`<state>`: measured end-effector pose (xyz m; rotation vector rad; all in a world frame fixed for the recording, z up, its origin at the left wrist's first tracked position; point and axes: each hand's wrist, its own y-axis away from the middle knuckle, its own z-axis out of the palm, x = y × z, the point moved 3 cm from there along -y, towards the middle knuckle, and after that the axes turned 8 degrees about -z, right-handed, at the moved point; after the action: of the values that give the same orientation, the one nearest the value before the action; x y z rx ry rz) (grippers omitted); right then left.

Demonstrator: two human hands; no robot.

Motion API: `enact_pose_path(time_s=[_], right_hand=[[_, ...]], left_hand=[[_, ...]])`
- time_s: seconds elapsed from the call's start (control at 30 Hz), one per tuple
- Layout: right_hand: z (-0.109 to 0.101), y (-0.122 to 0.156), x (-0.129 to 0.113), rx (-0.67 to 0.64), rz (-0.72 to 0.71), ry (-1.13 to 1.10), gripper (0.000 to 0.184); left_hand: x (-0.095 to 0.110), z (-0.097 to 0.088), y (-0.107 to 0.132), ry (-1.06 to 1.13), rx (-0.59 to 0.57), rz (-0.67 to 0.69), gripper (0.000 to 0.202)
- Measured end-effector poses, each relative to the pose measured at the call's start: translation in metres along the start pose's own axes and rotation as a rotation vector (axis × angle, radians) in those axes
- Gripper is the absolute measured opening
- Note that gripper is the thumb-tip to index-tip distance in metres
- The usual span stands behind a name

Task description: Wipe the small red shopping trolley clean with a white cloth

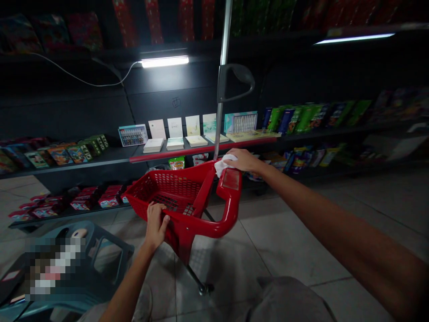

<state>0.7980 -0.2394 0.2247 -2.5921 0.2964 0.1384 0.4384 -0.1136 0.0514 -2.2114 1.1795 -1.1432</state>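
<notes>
Gray cloth filled the bottom edge of the view, close to the camera. Past it, a long dark store shelf ran across the back, above a floor of pale tiles. Small boxes sat at the left end of the shelf, white cards in the middle, and green packs at the right end. A bright tube light shone from higher up. A red plastic shopping basket tilted over the floor, in front of the shelf, with a black wheel under it. A thin metal pole with a dark handle rose up behind it. A teal plastic stool sat near the bottom left corner, beside the basket. The left hand curled its fingers over the near rim of the basket. The right hand pressed a white cloth onto the basket's far top corner.
</notes>
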Motion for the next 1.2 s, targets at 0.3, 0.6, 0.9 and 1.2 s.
enact_pose_path(time_s=[0.3, 0.6, 0.9, 1.2], right_hand=[[-0.02, 0.098, -0.045, 0.34, -0.188, -0.47, 0.024], [-0.028, 0.136, -0.113, 0.202, -0.712, -0.521, 0.022], [-0.008, 0.064, 0.018, 0.334, -0.299, -0.315, 0.027], [-0.029, 0.138, -0.139, 0.183, -0.712, -0.526, 0.035]], left_hand=[[-0.014, -0.006, 0.002, -0.026, 0.028, 0.01, 0.034], [-0.021, -0.012, -0.002, 0.013, -0.02, -0.023, 0.038], [-0.021, -0.012, -0.01, 0.103, -0.081, -0.09, 0.041], [-0.027, -0.015, -0.012, 0.132, -0.115, -0.187, 0.05]])
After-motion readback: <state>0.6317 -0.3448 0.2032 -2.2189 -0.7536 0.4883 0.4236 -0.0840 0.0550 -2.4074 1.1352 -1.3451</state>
